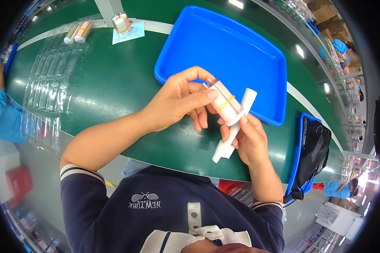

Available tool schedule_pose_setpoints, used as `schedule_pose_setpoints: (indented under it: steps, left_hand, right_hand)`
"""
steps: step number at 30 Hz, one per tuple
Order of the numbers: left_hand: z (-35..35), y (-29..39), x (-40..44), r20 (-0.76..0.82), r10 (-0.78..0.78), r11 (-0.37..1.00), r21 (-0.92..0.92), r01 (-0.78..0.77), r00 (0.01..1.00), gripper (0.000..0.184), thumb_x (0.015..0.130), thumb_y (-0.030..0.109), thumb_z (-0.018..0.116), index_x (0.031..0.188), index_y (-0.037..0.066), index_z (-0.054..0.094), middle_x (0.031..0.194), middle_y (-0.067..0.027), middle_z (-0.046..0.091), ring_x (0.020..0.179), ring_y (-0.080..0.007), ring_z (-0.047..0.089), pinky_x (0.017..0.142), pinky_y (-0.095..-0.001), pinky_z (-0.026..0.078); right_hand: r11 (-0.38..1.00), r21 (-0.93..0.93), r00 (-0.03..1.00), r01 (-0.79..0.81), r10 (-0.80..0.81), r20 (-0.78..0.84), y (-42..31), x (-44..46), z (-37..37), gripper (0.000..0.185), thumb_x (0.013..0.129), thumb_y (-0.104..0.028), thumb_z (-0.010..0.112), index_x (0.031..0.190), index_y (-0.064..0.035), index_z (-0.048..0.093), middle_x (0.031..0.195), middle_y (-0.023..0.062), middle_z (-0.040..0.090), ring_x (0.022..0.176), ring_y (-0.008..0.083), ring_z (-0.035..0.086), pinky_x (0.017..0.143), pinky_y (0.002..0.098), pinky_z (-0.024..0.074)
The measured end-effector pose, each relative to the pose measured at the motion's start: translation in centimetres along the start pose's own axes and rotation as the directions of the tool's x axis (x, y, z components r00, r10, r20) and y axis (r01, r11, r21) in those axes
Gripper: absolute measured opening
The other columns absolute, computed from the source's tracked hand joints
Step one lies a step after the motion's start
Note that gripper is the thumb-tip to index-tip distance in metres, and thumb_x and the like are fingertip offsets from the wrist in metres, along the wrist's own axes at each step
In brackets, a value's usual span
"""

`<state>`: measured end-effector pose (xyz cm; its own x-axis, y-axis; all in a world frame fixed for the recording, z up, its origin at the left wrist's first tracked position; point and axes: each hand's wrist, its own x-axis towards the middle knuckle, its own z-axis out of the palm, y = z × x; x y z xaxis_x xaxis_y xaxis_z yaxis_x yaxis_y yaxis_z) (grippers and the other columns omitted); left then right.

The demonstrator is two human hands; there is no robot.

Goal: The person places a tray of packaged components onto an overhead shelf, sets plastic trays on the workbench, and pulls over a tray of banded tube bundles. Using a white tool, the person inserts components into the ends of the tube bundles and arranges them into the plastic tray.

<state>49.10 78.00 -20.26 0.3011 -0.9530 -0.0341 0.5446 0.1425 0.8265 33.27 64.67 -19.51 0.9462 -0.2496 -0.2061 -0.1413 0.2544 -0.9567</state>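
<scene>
My left hand [179, 101] closes its thumb and fingers on the upper end of a bundle of clear and pale pink tubes [227, 110], tied with a yellow rubber band. The bundle tilts, its lower end meeting my right hand [253, 141]. Those right fingers are wrapped round a white plastic tool [226, 145] with a wide cylindrical end and a narrow tip. The tool crosses the bundle's lower end, where a white piece shows; whether the two are joined I cannot tell. Both hands are above the green table [114, 92], in front of a blue tray [173, 50].
Clear plastic blister trays [50, 80] lie at the left, with banded tube bundles [82, 32] at their far end. Another bundle [121, 24] stands on a light blue paper [133, 33]. A black mesh bag [314, 147] fills a blue tray at the right. Co-workers in blue sit nearby.
</scene>
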Motion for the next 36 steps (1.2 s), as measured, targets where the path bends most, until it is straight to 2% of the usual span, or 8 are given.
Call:
schedule_pose_setpoints:
  steps: [5,9,11,14,17,24,29,36]
  left_hand:
    - [-0.14,-0.13,0.04,-0.026,0.049,0.988,0.146,-0.045,0.998,0.028,0.086,0.024,0.06,0.093,0.002,0.045,0.078,-0.0117,0.059,0.052,-0.0114,0.056,0.042,-0.0216,0.046]
    - [-0.31,-0.42,0.04,-0.067,0.118,0.968,0.23,-0.1,0.991,0.03,0.083,0.028,0.064,0.083,0.004,0.047,0.072,-0.0093,0.059,0.051,-0.0096,0.054,0.041,-0.0198,0.043]
    - [-0.49,-0.4,-0.04,-0.095,0.1,0.946,0.319,-0.065,0.99,0.034,0.082,0.031,0.065,0.069,0.006,0.047,0.064,-0.0067,0.058,0.05,-0.0073,0.052,0.04,-0.0187,0.04]
    - [-0.32,-0.13,-0.06,-0.124,0.068,0.943,0.333,-0.023,0.99,0.04,0.082,0.033,0.064,0.058,0.006,0.047,0.058,-0.0049,0.056,0.05,-0.0058,0.051,0.04,-0.0179,0.039]
    - [-0.06,0.11,-0.06,-0.136,0.052,0.932,0.362,0.001,0.989,0.043,0.083,0.034,0.062,0.054,0.005,0.048,0.058,-0.005,0.057,0.05,-0.0053,0.051,0.04,-0.018,0.039]
    - [-0.27,-0.09,-0.1,-0.089,0.066,0.942,0.333,-0.032,0.994,0.038,0.084,0.031,0.062,0.06,0.005,0.05,0.06,-0.0049,0.057,0.052,-0.0051,0.052,0.041,-0.0181,0.04]
    - [-0.05,-0.07,-0.22,-0.045,0.113,0.952,0.292,-0.095,0.993,0.026,0.081,0.023,0.067,0.076,0.005,0.048,0.071,-0.0055,0.059,0.061,-0.0054,0.053,0.045,-0.0181,0.041]
    - [-0.23,-0.09,-0.14,-0.016,0.105,0.958,0.269,-0.097,0.994,0.025,0.08,0.022,0.067,0.078,0.005,0.048,0.075,-0.0056,0.06,0.063,-0.0058,0.054,0.047,-0.0179,0.042]
  right_hand:
    - [0.986,0.16,0.999,-0.043,0.038,0.032,0.1,0.3,-0.22,0.043,0.094,-0.033,0.035,0.097,0.0045,0.057,0.067,0.0065,0.057,0.048,0.0048,0.037,0.044,0.0176,0.0281]
    - [0.989,0.142,0.999,-0.045,0.041,0.031,0.1,0.28,-0.08,0.042,0.094,-0.033,0.036,0.1,0.0029,0.056,0.067,0.0065,0.057,0.048,0.0048,0.037,0.044,0.0176,0.0283]
    - [0.99,0.133,0.997,-0.053,0.061,-0.056,-0.07,0.25,0.37,0.04,0.094,-0.034,0.036,0.103,0.0008,0.055,0.068,0.0064,0.057,0.048,0.0048,0.038,0.043,0.0174,0.0281]
    - [0.992,0.113,0.998,-0.049,0.054,-0.039,-0.19,0.26,0.41,0.038,0.094,-0.034,0.037,0.105,-0.0009,0.054,0.068,0.0062,0.057,0.049,0.0048,0.039,0.043,0.0173,0.028]
    - [0.991,0.124,0.999,-0.046,0.049,-0.02,-0.01,0.22,0.13,0.038,0.094,-0.033,0.038,0.104,-0.001,0.055,0.068,0.006,0.057,0.049,0.0049,0.04,0.042,0.0172,0.0279]
    - [0.993,0.114,0.999,-0.025,0.03,-0.038,0.03,0.13,0.05,0.035,0.093,-0.033,0.04,0.099,-0.0025,0.056,0.069,0.0062,0.058,0.049,0.0049,0.04,0.043,0.0175,0.0283]
    - [0.989,0.146,0.999,0.033,-0.032,-0.012,0.09,-0.02,-0.38,0.03,0.093,-0.031,0.042,0.094,-0.004,0.055,0.071,0.0064,0.059,0.05,0.0048,0.041,0.044,0.0179,0.0286]
    - [0.987,0.151,0.999,0.049,-0.048,-0.01,0.19,-0.05,-0.48,0.027,0.092,-0.03,0.045,0.092,-0.0051,0.053,0.071,0.0067,0.059,0.05,0.0046,0.04,0.045,0.0174,0.0286]
